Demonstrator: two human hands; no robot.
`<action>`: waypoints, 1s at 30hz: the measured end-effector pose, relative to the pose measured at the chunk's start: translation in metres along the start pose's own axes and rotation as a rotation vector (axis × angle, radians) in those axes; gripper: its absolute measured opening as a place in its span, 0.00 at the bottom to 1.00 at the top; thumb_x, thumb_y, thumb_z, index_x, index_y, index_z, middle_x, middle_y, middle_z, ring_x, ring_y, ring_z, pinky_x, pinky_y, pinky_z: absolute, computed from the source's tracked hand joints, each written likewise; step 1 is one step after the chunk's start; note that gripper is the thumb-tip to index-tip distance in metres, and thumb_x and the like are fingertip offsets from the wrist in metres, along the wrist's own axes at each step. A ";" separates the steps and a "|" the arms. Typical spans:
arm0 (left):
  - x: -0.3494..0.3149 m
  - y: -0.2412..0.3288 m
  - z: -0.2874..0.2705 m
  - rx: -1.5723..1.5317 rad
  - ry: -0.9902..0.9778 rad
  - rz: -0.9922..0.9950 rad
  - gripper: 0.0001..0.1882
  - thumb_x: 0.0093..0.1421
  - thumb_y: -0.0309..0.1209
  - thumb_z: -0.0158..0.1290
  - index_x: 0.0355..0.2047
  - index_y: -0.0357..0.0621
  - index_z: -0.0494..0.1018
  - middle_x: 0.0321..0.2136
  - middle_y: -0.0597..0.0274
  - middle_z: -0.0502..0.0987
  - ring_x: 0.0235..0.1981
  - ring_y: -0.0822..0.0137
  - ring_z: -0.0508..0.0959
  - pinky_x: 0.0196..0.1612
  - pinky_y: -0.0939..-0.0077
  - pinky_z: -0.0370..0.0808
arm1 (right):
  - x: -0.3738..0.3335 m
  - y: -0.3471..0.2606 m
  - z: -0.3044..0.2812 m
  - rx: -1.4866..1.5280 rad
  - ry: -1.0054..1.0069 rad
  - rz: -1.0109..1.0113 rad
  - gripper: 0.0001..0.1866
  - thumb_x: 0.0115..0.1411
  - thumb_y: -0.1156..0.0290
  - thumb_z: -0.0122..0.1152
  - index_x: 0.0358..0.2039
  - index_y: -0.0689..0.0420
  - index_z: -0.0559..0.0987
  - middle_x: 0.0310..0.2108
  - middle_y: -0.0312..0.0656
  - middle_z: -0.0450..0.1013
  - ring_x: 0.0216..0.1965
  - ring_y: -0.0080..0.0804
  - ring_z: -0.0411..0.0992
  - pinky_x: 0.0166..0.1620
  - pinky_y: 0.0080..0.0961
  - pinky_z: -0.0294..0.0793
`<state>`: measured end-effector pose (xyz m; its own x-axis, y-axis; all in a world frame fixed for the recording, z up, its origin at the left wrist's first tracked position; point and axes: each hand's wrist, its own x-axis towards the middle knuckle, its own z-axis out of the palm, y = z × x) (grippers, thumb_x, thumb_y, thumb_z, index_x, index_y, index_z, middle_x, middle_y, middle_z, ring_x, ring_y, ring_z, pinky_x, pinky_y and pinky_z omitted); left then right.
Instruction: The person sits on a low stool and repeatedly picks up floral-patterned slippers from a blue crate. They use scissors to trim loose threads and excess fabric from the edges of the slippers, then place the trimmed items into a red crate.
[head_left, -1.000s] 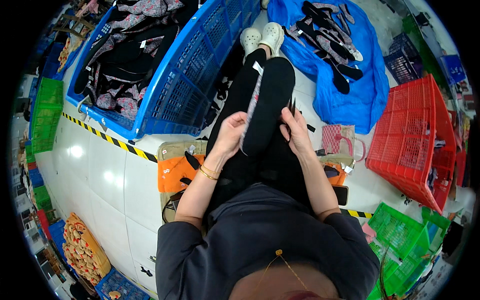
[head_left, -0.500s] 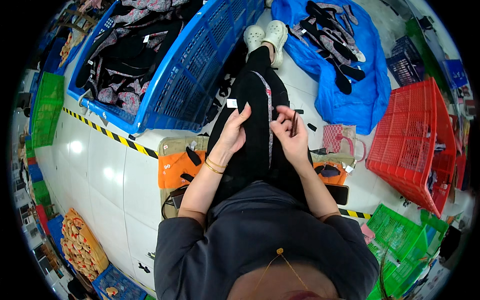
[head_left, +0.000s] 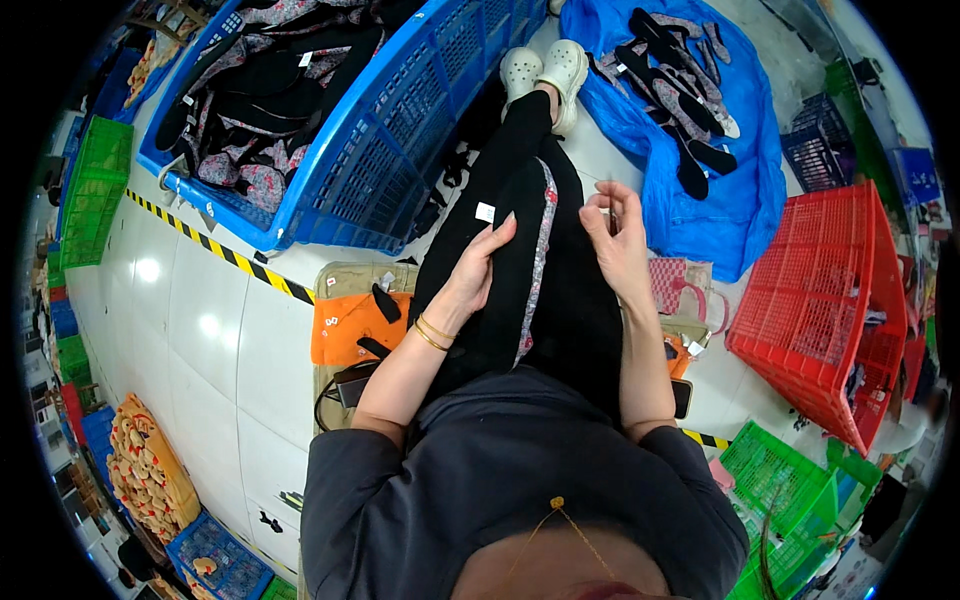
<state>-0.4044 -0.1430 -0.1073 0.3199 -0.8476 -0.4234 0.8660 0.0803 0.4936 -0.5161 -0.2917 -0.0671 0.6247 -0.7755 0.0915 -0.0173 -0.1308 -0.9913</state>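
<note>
Across my lap lies a long black fabric piece (head_left: 505, 265) with a pink-and-grey floral edge (head_left: 541, 255) and a small white tag (head_left: 485, 212). Its left side is gripped by my left hand (head_left: 474, 270), thumb on top and fingers tucked partly beneath the cloth. My right hand (head_left: 622, 245) is raised to the right of the floral edge, apart from the cloth. Its fingers are curled in, and whatever they hold is hidden. The black of the piece blends into my black trousers, so its far outline is hard to follow.
A big blue crate (head_left: 380, 130) at the left holds similar black and floral pieces. More lie on a blue plastic sheet (head_left: 735, 215) ahead right. A red crate (head_left: 800, 290) and green crates (head_left: 775, 465) stand at the right. Orange cloth (head_left: 345, 325) lies beside my left thigh.
My right hand, which had a slim dark tool showing at the floral edge, has moved away to the right. The cloth has turned slightly, showing more of the floral edge.
</note>
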 end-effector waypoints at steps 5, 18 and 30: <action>0.001 0.005 0.002 -0.043 0.038 -0.021 0.21 0.66 0.45 0.47 0.46 0.38 0.73 0.34 0.54 0.79 0.30 0.66 0.80 0.33 0.75 0.79 | -0.029 -0.007 -0.015 -0.244 -0.224 -0.047 0.16 0.62 0.70 0.59 0.49 0.62 0.74 0.36 0.35 0.72 0.35 0.17 0.68 0.39 0.14 0.67; -0.007 -0.002 0.000 -0.038 0.033 -0.030 0.19 0.65 0.43 0.48 0.46 0.40 0.73 0.33 0.56 0.79 0.31 0.66 0.80 0.33 0.74 0.79 | -0.034 0.004 0.020 0.085 -0.122 -0.049 0.12 0.61 0.73 0.61 0.41 0.64 0.72 0.30 0.36 0.74 0.29 0.14 0.69 0.32 0.12 0.68; -0.013 0.006 0.009 0.293 -0.003 0.342 0.29 0.61 0.30 0.56 0.60 0.38 0.59 0.53 0.57 0.70 0.53 0.66 0.71 0.56 0.71 0.70 | -0.011 0.004 -0.019 0.438 0.020 0.185 0.13 0.67 0.62 0.53 0.43 0.59 0.71 0.30 0.33 0.68 0.19 0.11 0.60 0.16 0.07 0.50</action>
<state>-0.4069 -0.1363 -0.0916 0.5675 -0.7996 -0.1963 0.5649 0.2047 0.7994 -0.5384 -0.2954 -0.0705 0.6270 -0.7735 -0.0927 0.2068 0.2800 -0.9375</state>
